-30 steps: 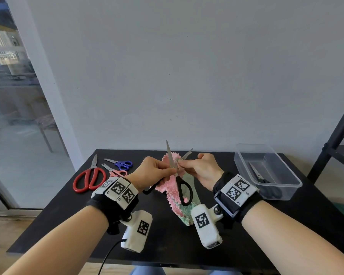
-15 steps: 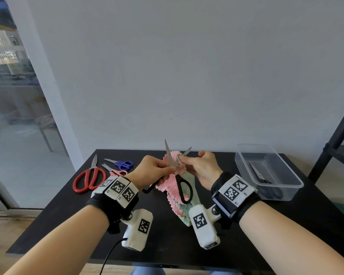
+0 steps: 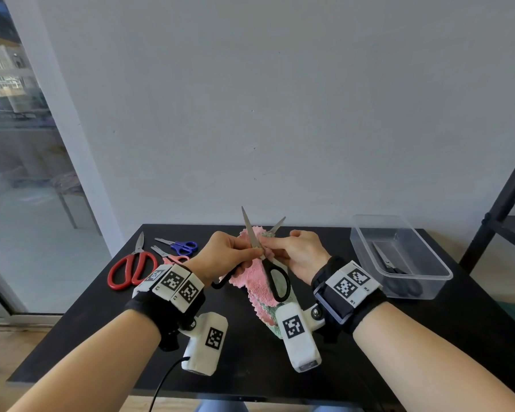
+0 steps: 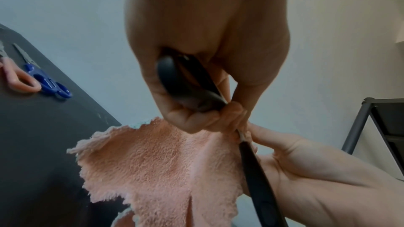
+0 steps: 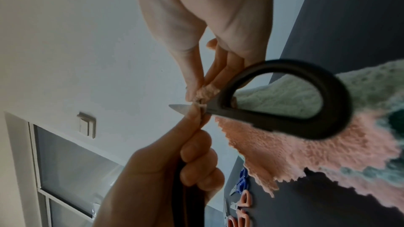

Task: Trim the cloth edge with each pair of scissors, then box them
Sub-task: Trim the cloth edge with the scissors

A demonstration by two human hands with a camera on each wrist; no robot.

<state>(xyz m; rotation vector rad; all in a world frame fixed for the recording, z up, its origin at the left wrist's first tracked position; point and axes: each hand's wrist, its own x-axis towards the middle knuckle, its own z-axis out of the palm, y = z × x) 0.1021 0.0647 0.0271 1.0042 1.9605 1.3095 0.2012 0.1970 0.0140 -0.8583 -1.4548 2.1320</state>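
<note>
Black-handled scissors (image 3: 252, 233) stand upright over the table, blades spread apart and pointing up. My left hand (image 3: 235, 254) grips one black handle (image 4: 181, 84); the other handle loop (image 5: 328, 122) hangs free over the cloth. The pink and green cloth (image 3: 250, 281) hangs from between the blades, near the pivot. There my right hand (image 3: 283, 245) pinches its edge between thumb and fingers (image 5: 196, 82). The cloth's lower end trails toward the table, its edges ragged (image 4: 164, 170).
Red scissors (image 3: 137, 258), blue scissors (image 3: 185, 246) and pink scissors (image 3: 173, 258) lie at the table's back left. A clear plastic box (image 3: 414, 289) at the right holds another dark pair (image 3: 388, 263). A black shelf frame (image 3: 494, 215) stands beyond it.
Both hands, the scissors and the cloth have drifted slightly up and to the left. Both hands hold as before.
</note>
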